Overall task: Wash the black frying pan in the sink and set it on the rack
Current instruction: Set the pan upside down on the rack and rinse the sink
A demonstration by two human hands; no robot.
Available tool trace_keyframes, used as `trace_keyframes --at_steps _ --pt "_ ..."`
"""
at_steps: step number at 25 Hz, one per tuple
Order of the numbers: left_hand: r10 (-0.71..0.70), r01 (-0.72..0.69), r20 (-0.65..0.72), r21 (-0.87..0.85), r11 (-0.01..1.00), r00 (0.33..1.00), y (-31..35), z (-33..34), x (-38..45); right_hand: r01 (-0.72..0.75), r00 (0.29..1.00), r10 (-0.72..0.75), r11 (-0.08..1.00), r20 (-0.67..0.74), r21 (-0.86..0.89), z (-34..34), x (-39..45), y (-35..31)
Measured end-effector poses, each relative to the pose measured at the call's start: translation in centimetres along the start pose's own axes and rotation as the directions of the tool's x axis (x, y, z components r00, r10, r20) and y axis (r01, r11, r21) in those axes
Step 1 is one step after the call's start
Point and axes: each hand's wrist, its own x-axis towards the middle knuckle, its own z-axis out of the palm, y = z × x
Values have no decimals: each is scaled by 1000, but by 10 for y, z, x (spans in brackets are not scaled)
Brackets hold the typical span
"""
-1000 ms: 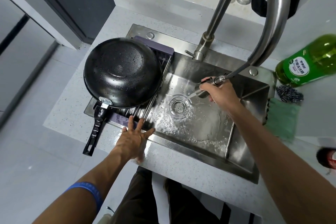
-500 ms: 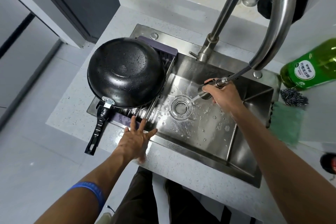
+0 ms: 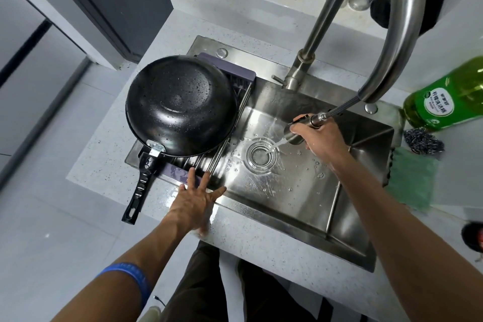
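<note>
Pan (image 3: 180,104) sits upside down on the rack (image 3: 224,70), over the left end of the sink (image 3: 300,191); its handle runs toward the person, out past the sink's front edge. Left hand (image 3: 194,200) is the nearer: flat, fingers spread, on the worktop (image 3: 261,238) at the sink's front rim, just right of the handle. Right hand (image 3: 317,136) grips the sprayer (image 3: 300,129) above the drain (image 3: 261,155), water running. Judgement: pan placed; only shutting off remains.

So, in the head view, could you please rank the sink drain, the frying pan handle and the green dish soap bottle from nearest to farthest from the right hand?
1. Sink drain, just left of the right hand, under the spray.
2. Green dish soap bottle, on the counter to its right.
3. Frying pan handle, far left, overhanging the counter edge.
</note>
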Motion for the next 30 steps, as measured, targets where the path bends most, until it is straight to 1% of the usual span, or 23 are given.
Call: trace_keyframes --at_steps 1,3,6,8,11,13,15,18,22,27,30 --pt "1 -1 12 4 1000 1000 1 -1 -1 9 1000 -9 1000 -14 13 0 0 2" --pt "-4 3 33 13 1000 999 2 -3 -2 1 1000 1 993 -18 117 4 2 4" --pt "2 -2 24 7 1000 1000 1 -4 -3 -58 997 44 964 62 259 23 7 1" --pt "-7 7 -5 -15 1000 1000 1 -4 -3 -71 997 66 932 26 357 35 14 -6" --pt "-7 7 -27 11 1000 1000 1 0 -2 -12 997 45 894 -63 447 43 32 -20" --pt "-6 6 -37 6 1000 999 1 5 0 38 997 1 874 -80 485 45 43 -32" --pt "-10 10 -51 -5 1000 999 0 10 2 92 994 -53 864 -92 495 52 48 -42" --pt "-8 7 -51 -15 1000 999 -1 15 7 111 994 -95 869 -59 483 69 53 -54" --pt "-30 29 -33 -32 999 999 -1 19 10 106 994 -81 862 -72 496 86 58 -66" --pt "-34 32 -33 -67 997 999 0 22 12 104 993 -61 867 -104 486 87 57 -67" --pt "-36 34 -30 -67 997 999 -1 22 12 111 987 -53 904 -150 412 77 45 -52"
